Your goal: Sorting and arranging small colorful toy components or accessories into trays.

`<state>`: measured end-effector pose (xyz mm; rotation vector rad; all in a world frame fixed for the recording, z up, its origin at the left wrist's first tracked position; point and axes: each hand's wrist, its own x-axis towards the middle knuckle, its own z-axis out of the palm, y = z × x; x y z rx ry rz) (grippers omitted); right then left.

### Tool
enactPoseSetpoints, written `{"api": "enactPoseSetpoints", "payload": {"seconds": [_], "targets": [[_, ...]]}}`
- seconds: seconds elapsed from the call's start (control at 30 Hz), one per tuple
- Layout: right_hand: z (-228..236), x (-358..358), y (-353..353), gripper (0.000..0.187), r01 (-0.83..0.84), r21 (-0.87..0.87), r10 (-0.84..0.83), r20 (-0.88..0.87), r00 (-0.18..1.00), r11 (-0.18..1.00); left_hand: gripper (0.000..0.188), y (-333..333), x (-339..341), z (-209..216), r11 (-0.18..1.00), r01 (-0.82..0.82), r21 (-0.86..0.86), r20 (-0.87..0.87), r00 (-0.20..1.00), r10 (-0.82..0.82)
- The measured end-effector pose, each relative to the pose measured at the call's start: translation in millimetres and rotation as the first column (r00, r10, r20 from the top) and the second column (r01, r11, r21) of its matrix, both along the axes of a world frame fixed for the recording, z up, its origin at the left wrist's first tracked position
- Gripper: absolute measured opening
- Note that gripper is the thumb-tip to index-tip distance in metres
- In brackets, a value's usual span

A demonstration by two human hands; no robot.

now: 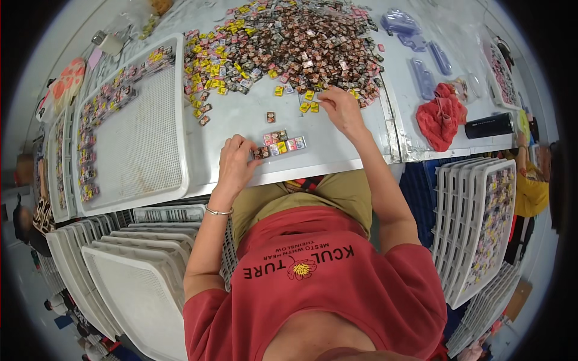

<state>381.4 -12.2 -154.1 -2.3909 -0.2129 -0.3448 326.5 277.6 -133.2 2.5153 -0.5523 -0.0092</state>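
Small square pieces with coloured printed faces lie in a big pile point(307, 48) at the far side of the table. Near the front edge is a short, clear plastic case point(296, 144) filled with a row of these pieces, some more resting along its far side. My left hand point(236, 161) grips the case's left end with its fingertips. My right hand point(342, 112) is at the pile's near edge, thumb and fingers pinched beside several yellow pieces point(305, 107). Whatever is in that pinch is too small to make out. One dark piece point(270, 117) lies alone beyond the case.
A white mesh tray point(144, 138) on the left carries filled cases along its far and left sides. Purple plastic parts point(423, 78), a red cloth point(441, 117) and a black cylinder point(489, 126) lie on the right. Stacked trays point(481, 222) flank me; other people work at both sides.
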Motion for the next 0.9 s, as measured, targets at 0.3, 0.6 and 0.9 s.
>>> {"api": "enactPoseSetpoints", "payload": {"seconds": [0.3,0.6,0.9], "targets": [[0,6,7,0.021,-0.059,-0.164,0.033,-0.16,0.987,0.985,0.031,1,-2,3,0.997,0.078,0.014,0.075,0.994,-0.079],[-4,13,6,0.022,-0.136,-0.18,0.102,-0.185,0.978,0.974,0.031,1,4,-4,0.994,0.103,-0.043,-0.021,0.994,-0.104],[-1,6,4,0.027,-0.112,-0.004,0.11,-0.145,0.983,0.994,0.022,5,8,-15,0.961,0.01,-0.278,-0.238,0.968,-0.079]]}}
